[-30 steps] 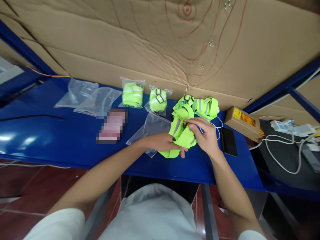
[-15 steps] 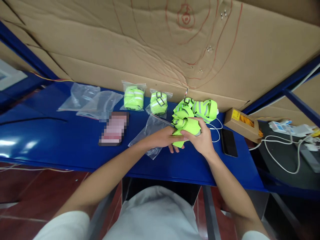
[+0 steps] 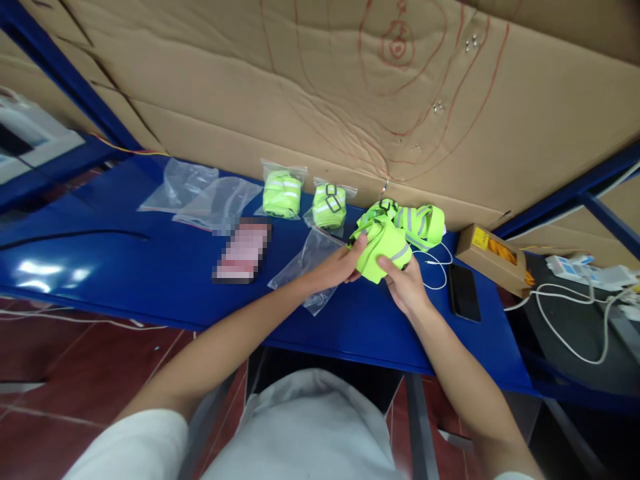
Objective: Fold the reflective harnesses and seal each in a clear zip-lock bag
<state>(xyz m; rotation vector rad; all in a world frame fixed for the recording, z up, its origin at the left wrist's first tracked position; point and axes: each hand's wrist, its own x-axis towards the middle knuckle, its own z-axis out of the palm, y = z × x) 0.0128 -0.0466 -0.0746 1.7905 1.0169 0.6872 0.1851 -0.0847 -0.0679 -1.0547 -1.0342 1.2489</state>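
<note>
Both my hands hold a bunched neon-yellow reflective strap [image 3: 384, 248] just above the blue table [image 3: 125, 267]. My left hand [image 3: 339, 267] grips its left side with thumb and fingers. My right hand [image 3: 406, 285] clasps it from below and the right. Right behind it lies a pile of more yellow straps [image 3: 420, 223]. An empty clear bag [image 3: 313, 257] lies flat under my left wrist. Two bagged, rolled straps [image 3: 281, 193] [image 3: 329, 203] stand against the cardboard wall.
Two more empty clear bags [image 3: 200, 200] and a pink blurred card [image 3: 243, 250] lie to the left. A black phone [image 3: 464, 292], a white cable [image 3: 433, 263] and an open brown box [image 3: 493, 257] sit to the right. White cords and chargers [image 3: 585, 280] lie beyond the table's right end.
The loose strap has been gathered into a tighter bundle between both hands and lifted a little toward the pile. The camera view shifted slightly.
</note>
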